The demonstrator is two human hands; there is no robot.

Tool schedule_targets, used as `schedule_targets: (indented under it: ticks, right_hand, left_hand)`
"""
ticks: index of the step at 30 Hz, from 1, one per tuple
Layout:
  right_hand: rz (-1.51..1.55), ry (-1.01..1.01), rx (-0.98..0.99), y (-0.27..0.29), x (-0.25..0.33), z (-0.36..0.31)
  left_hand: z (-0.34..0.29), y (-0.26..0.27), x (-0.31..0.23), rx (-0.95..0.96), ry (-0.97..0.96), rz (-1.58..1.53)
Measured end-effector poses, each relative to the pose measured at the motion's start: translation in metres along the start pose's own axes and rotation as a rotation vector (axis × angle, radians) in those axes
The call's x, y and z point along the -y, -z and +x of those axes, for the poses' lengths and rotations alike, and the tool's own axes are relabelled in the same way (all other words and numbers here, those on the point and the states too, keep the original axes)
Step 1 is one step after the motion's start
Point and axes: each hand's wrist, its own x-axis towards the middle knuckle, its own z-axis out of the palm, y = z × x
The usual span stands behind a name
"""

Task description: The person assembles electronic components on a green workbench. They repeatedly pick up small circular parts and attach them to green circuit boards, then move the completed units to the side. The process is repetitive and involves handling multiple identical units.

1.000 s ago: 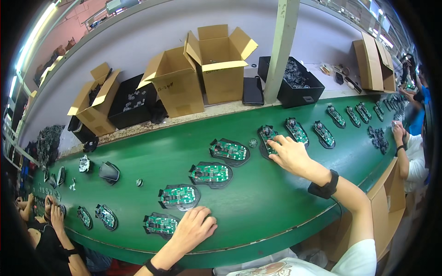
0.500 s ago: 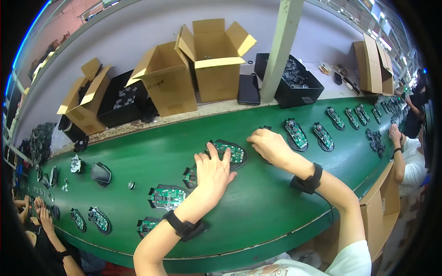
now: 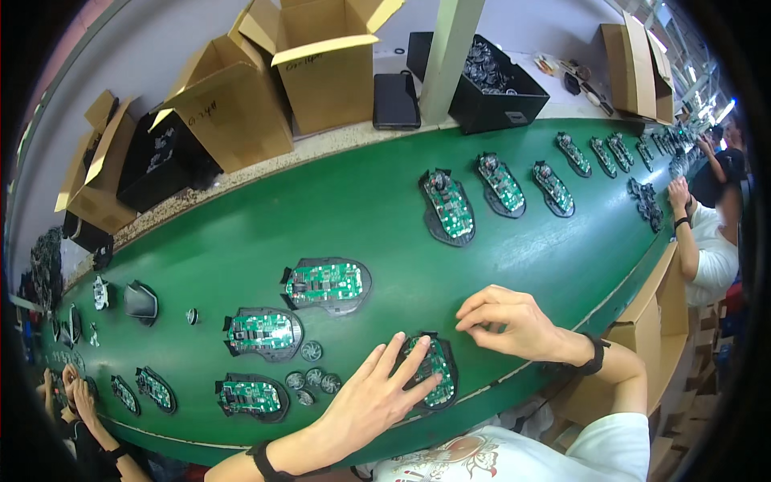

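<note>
My left hand (image 3: 385,394) lies with spread fingers on a computer mouse half with a green circuit board (image 3: 440,376), near the bench's front edge. Just right of it, my right hand (image 3: 514,323) hovers above the green surface, thumb and fingers pinched together. What that pinch holds, if anything, is too small to make out. To the left sit more mouse halves with boards: one (image 3: 329,285) farther off, another (image 3: 263,332) closer, a third (image 3: 250,396) nearest me. Several small spoked scroll wheels (image 3: 312,351) lie beside them.
Mouse halves (image 3: 448,210) with wheels fitted stand across the far right. A dark mouse cover (image 3: 141,303) lies left. Cardboard boxes (image 3: 325,88) and a black bin of parts (image 3: 502,104) line the back ledge. Other people's hands (image 3: 679,193) work at both ends.
Both hands have come nearer me, and the mouse half under my left hand appears to have come along. The view has shifted. A mouse half near my right hand now stands uncovered.
</note>
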Motion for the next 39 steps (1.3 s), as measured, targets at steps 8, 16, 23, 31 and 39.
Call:
schedule_targets:
  ticks: [8, 16, 23, 31, 39]
  right_hand:
    - [-0.082, 0.337, 0.114, -0.032, 0.017, 0.022]
    - [-0.509, 0.607, 0.104, -0.041, 0.019, 0.021]
    - [-0.617, 0.503, 0.029, -0.029, 0.029, 0.014]
    - [-0.635, 0.377, -0.037, -0.039, 0.021, 0.008]
    - [-0.61, 0.271, 0.09, -0.033, 0.03, 0.018]
  left_hand:
    - [-0.024, -0.02, -0.022, -0.143, 0.232, 0.017]
    - [-0.013, -0.034, -0.024, -0.252, 0.265, 0.149]
    - [-0.01, -0.026, -0.026, -0.207, 0.245, 0.097]
    - [-0.003, -0.017, -0.027, -0.141, 0.229, 0.119]
    - [0.004, -0.018, -0.022, -0.142, 0.216, 0.067]
